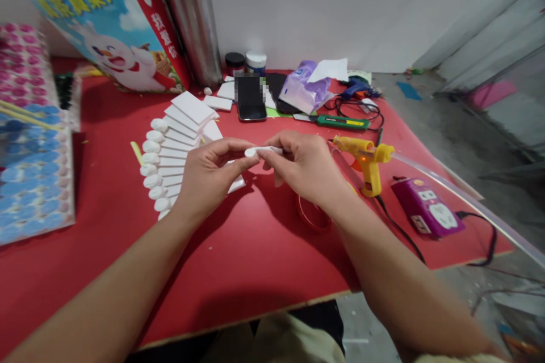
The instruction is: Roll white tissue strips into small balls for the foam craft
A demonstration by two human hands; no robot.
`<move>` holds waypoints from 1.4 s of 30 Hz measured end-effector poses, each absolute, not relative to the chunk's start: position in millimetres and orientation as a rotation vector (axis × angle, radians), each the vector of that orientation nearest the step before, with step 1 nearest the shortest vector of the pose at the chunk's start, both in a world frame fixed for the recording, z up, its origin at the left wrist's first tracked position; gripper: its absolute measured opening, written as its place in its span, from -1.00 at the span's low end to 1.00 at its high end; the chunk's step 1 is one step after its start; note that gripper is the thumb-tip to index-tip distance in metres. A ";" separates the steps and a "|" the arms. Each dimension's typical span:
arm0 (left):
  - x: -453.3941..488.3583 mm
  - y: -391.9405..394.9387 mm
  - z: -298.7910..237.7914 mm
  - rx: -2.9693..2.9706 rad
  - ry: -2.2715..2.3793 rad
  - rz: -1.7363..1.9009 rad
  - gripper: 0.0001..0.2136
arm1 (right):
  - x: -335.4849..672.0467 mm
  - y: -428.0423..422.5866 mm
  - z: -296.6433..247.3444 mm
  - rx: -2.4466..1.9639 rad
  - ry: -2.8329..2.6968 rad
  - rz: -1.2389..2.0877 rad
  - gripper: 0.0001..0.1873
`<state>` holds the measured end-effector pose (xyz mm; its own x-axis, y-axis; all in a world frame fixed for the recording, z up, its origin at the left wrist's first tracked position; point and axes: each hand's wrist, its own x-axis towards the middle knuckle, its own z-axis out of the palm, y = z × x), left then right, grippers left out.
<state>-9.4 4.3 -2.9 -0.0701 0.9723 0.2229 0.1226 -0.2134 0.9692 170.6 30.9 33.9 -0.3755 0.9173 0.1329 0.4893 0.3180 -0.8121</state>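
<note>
Between my two hands is a small white piece (252, 152) with a rounded end and a narrow strip running to the right. The fingertips of my left hand (217, 167) pinch its rounded end. My right hand (298, 161) grips the strip, and its fingers hide part of it. Beside and partly behind my left hand, a fan of white rectangular cards (191, 110) lies on the red table (255, 261). A row of round white pieces (150, 158) lines the left ends of the cards.
Right of my right hand stands a yellow glue gun (367, 161) with a long clear stick, near a purple power socket (428, 207). A red ring (313, 215) lies under my right wrist. At the back are a phone (251, 99), a green-handled knife (343, 122) and a steel flask (193, 22).
</note>
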 end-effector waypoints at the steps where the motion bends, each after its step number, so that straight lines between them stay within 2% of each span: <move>1: -8.6 3.7 -2.7 1.376 1.247 1.376 -0.84 | 170.0 29.9 33.1 -1.246 -2.013 0.826 -0.80; 6: -7.3 2.2 0.4 1.265 1.247 1.365 -0.80 | 167.3 24.2 30.8 -1.150 -2.101 0.547 -0.88; 15: -9.9 5.5 -1.3 1.229 1.215 1.323 -0.74 | 172.4 25.6 22.7 -1.059 -2.346 0.360 -0.81; 18: -12.2 5.9 -0.8 1.272 1.219 1.335 -0.78 | 170.5 25.0 27.3 -1.066 -2.235 0.597 -0.82; 20: -14.4 6.1 0.2 1.327 1.242 1.374 -0.82 | 169.1 27.0 31.7 -1.084 -1.996 1.046 -0.76; 23: -17.0 6.3 1.1 1.433 1.275 1.402 -0.84 | 169.9 35.5 34.5 -1.054 -1.495 1.786 -0.53; 26: -17.3 6.6 0.2 1.505 1.297 1.366 -0.85 | 172.6 43.9 32.3 -1.021 -1.191 2.135 -0.54; 30: -16.4 7.1 -1.6 1.556 1.294 1.357 -0.86 | 173.5 43.4 32.6 -1.054 -1.133 2.141 -0.67; 37: -15.4 7.3 -0.8 1.501 1.298 1.356 -0.82 | 175.1 39.0 36.1 -0.989 -1.231 2.040 -0.67; 42: -13.2 7.4 -2.0 1.365 1.263 1.366 -0.79 | 176.5 38.9 33.6 -1.053 -1.541 1.734 -0.73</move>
<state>-13.2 7.4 -2.0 -0.0874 0.9798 0.1799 0.1027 -0.1708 0.9799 176.5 38.9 33.6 -0.5162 0.8382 -0.1759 0.0762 -0.1596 -0.9842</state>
